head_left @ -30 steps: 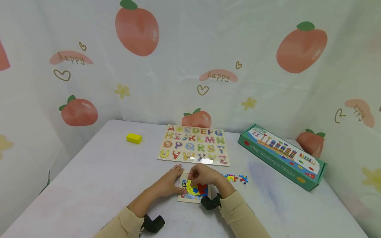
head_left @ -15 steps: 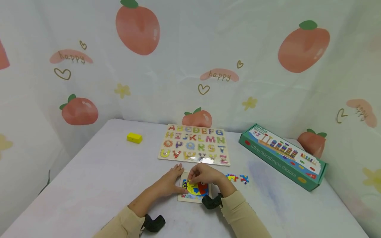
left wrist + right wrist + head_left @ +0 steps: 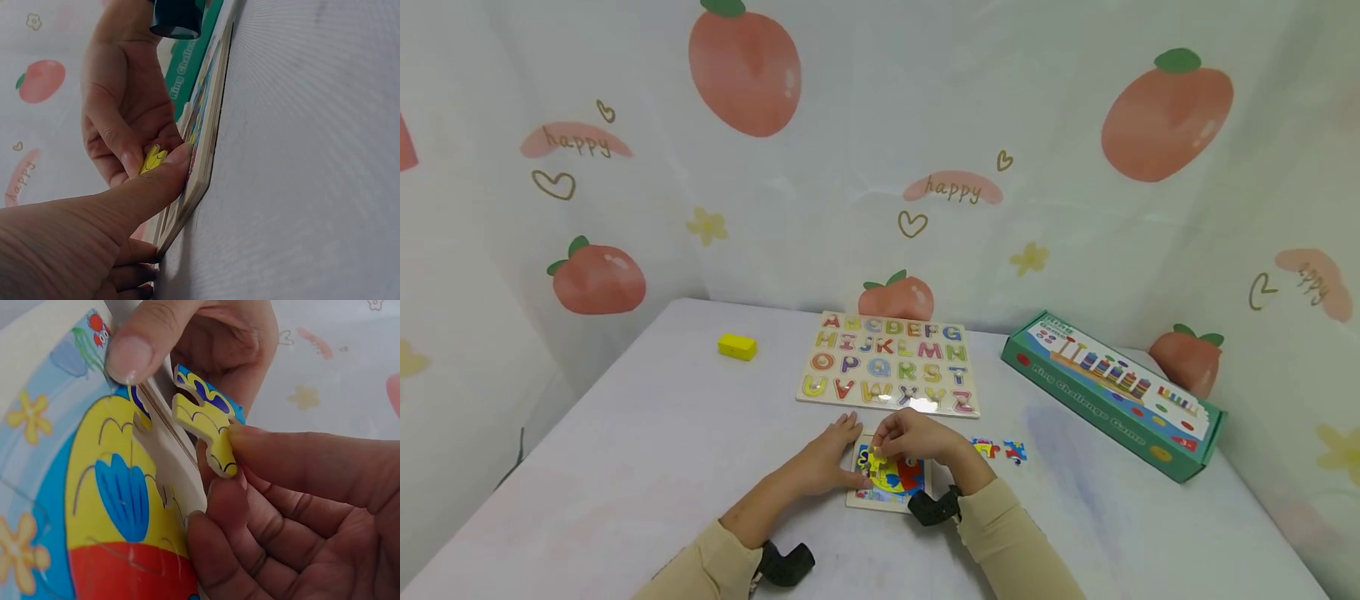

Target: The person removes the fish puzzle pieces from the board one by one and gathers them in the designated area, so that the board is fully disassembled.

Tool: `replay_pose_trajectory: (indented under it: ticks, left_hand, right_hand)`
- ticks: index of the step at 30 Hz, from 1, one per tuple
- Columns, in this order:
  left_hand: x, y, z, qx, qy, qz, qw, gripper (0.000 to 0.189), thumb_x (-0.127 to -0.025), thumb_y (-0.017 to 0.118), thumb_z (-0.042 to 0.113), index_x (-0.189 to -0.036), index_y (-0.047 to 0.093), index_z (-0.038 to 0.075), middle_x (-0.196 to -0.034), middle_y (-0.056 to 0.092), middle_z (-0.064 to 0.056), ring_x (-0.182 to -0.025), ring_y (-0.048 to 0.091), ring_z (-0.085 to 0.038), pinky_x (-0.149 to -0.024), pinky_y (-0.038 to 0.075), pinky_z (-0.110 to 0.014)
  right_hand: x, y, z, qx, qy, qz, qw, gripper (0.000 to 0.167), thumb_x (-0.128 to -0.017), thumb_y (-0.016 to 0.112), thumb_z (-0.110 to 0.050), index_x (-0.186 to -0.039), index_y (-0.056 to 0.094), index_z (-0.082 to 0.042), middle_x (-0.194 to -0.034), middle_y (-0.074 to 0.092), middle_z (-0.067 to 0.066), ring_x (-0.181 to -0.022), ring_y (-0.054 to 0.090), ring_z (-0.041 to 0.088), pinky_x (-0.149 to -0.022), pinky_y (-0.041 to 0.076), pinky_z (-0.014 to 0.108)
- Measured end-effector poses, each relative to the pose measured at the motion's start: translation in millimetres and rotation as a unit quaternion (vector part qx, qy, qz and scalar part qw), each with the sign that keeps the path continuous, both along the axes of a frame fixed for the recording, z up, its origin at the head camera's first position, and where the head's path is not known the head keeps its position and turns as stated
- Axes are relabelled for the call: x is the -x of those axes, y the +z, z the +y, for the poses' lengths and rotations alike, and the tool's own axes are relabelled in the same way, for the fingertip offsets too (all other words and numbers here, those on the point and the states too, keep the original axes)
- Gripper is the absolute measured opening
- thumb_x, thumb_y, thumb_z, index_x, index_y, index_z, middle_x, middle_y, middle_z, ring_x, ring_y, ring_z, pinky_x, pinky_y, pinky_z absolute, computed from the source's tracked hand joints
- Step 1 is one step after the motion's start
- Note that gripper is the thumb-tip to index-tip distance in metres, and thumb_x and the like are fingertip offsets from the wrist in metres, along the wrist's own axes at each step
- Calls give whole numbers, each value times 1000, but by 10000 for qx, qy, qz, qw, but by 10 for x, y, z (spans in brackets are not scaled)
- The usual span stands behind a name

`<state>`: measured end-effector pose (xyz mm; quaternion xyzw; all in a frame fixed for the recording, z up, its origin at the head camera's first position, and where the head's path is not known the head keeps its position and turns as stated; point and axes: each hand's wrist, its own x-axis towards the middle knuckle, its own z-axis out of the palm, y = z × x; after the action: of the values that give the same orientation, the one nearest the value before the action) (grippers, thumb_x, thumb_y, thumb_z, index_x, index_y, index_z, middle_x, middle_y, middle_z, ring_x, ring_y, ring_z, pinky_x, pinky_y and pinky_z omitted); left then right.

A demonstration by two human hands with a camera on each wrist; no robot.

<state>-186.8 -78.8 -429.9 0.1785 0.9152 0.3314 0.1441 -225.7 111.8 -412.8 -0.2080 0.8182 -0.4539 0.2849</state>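
White desk (image 3: 647,450), white fruit-print backdrop (image 3: 865,125) behind. Right hand (image 3: 917,437): grip clamped on a yellow-and-blue wooden jigsaw piece (image 3: 209,422), held tilted at the gap in the pale wooden fish puzzle board (image 3: 880,505). Left hand (image 3: 822,462): grip apart, fingers extended, thumb on the board's left side. Multicoloured jigsaw pieces (image 3: 1015,451) lie right of it.

Reaching inward from both sides, pinching on the right only.
Brings left forearm (image 3: 748,512) and right forearm (image 3: 974,477) forward at converging angles, in beige sleeves (image 3: 1018,542) stopping short of the wrists. Lays the left hand (image 3: 824,460) back upward, with fingers pointing ahead and left thumb (image 3: 159,184) stretched straight toward the right hand (image 3: 917,437). Arches that one just beside it, pinching between right thumb (image 3: 294,456) and bent fingers (image 3: 215,556).
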Motion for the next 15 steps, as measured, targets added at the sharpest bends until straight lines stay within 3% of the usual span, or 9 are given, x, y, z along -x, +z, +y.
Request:
replay_pose_trajectory:
  ticks: [9,15]
  left_hand:
    - [-8,-8,-23,-23,16,58,10000,85,-73,78,34,-140,39,-1,-153,24,-17,-142,17,-38,-112,22,-55]
    - [-11,-2,-15,-12,-27,113,9999,86,-73,78,36,-140,39,-2,-153,24,-18,-142,18,-39,-111,23,-56]
  right_hand:
    - [3,19,27,43,-88,-82,9999,11,-86,62,-11,-88,63,0,-73,61,-1,-61,52,11,-55,43,21]
    - [8,36,102,143,-60,-186,9997,14,-87,62,-12,-91,61,1,-77,62,1,-65,57,12,-63,53,23]
